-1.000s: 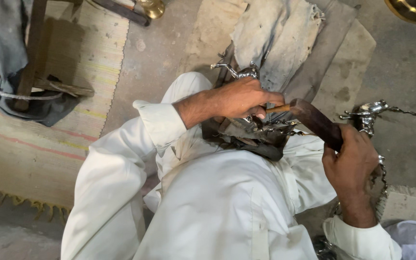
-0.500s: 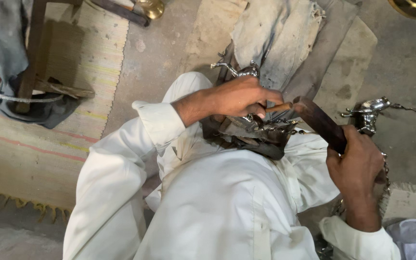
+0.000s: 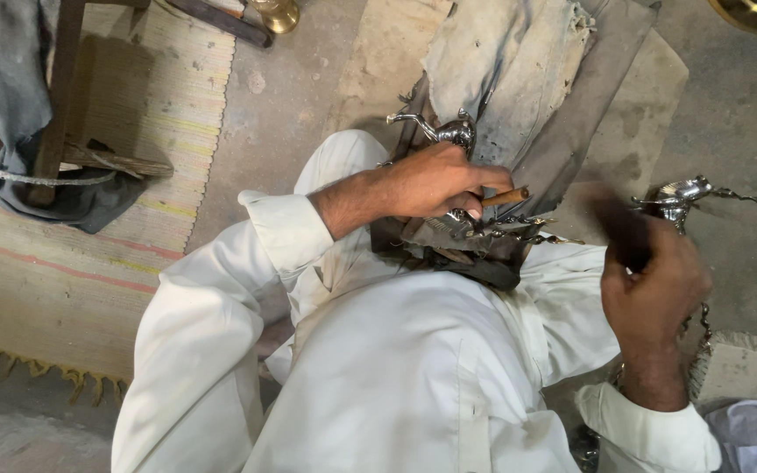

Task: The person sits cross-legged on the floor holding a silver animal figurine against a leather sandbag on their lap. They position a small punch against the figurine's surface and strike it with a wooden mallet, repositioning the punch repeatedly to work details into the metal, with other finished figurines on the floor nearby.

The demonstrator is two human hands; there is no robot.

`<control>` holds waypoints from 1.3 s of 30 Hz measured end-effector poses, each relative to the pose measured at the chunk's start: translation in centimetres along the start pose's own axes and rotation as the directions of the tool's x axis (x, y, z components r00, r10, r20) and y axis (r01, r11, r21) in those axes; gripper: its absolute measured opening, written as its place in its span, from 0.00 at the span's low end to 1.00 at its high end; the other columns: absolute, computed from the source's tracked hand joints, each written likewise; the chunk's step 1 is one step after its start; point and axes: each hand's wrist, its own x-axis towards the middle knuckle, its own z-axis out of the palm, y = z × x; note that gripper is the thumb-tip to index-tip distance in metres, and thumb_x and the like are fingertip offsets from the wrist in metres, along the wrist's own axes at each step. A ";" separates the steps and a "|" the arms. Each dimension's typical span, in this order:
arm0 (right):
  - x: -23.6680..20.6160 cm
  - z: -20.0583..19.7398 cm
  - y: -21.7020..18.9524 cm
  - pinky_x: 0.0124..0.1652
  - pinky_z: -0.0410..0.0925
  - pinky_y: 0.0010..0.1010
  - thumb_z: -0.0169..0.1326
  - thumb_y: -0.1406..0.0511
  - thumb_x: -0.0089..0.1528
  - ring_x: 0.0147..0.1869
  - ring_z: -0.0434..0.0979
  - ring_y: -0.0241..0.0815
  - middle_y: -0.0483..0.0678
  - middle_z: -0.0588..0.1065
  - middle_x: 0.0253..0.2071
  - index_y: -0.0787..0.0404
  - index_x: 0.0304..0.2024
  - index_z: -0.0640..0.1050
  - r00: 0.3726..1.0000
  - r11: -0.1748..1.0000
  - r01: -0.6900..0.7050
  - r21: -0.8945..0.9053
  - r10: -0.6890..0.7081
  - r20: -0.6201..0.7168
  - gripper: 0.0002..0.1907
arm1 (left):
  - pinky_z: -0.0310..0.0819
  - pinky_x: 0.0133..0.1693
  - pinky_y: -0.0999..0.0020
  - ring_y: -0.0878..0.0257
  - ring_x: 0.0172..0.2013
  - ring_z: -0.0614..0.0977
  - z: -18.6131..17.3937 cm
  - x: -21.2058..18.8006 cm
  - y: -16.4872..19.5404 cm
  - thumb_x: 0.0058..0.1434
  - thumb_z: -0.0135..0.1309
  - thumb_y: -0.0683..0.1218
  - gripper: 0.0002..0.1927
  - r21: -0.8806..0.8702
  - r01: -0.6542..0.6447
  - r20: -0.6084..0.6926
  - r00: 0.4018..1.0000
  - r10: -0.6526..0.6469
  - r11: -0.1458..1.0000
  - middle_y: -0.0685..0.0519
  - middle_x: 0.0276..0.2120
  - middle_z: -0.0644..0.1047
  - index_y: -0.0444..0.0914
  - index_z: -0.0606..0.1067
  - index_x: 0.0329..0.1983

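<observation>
I sit in white clothes with a shiny silver metal figurine (image 3: 484, 229) lying on a dark pad (image 3: 492, 267) across my lap. My left hand (image 3: 427, 184) presses down on the figurine and grips a small brown punch (image 3: 505, 197), whose end sticks out to the right of my fingers. My right hand (image 3: 654, 285) is off to the right, closed around a dark wooden striker (image 3: 617, 229). The striker is blurred and held clear of the figurine. Part of the silver piece (image 3: 450, 131) shows beyond my left hand.
A second silver figurine (image 3: 685, 191) lies on the concrete floor at right. Grey cloths (image 3: 519, 61) are spread ahead. At left are a striped woven mat (image 3: 89, 254), a wooden stool leg (image 3: 54, 96) and a grey rag. Brass pieces (image 3: 278, 13) sit at the top edge.
My right hand has swung the striker away from the figurine, out to the right and lower. My left hand stays on the piece, and the punch end now shows.
</observation>
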 end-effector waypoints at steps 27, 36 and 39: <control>0.4 -1.0 0.1 0.48 0.69 0.44 0.63 0.68 0.66 0.48 0.77 0.57 0.55 0.76 0.43 0.63 0.52 0.76 0.997 0.995 0.051 -0.091 -0.045 0.067 0.13 | 0.72 0.36 0.49 0.48 0.32 0.84 0.2 0.3 -0.6 0.58 0.64 0.44 0.22 0.028 -0.034 0.020 0.999 0.033 0.999 0.48 0.27 0.82 0.41 0.73 0.56; -1.2 -1.2 -0.5 0.34 0.66 0.36 0.68 0.62 0.62 0.32 0.74 0.48 0.54 0.77 0.31 0.62 0.46 0.77 0.896 0.940 -0.197 -0.277 0.288 0.339 0.16 | 0.76 0.36 0.58 0.53 0.39 0.87 -0.5 0.3 -0.3 0.62 0.64 0.44 0.19 -0.166 -0.140 -0.114 0.986 0.122 0.976 0.49 0.36 0.84 0.38 0.71 0.53; -3.3 0.2 -0.8 0.31 0.65 0.29 0.65 0.62 0.61 0.30 0.70 0.36 0.49 0.75 0.30 0.63 0.50 0.76 0.840 0.917 -0.399 -0.001 0.365 0.402 0.18 | 0.71 0.32 0.53 0.52 0.29 0.85 -0.5 1.0 -0.4 0.59 0.65 0.44 0.21 -0.169 -0.043 0.097 0.993 0.060 0.985 0.48 0.29 0.83 0.38 0.72 0.53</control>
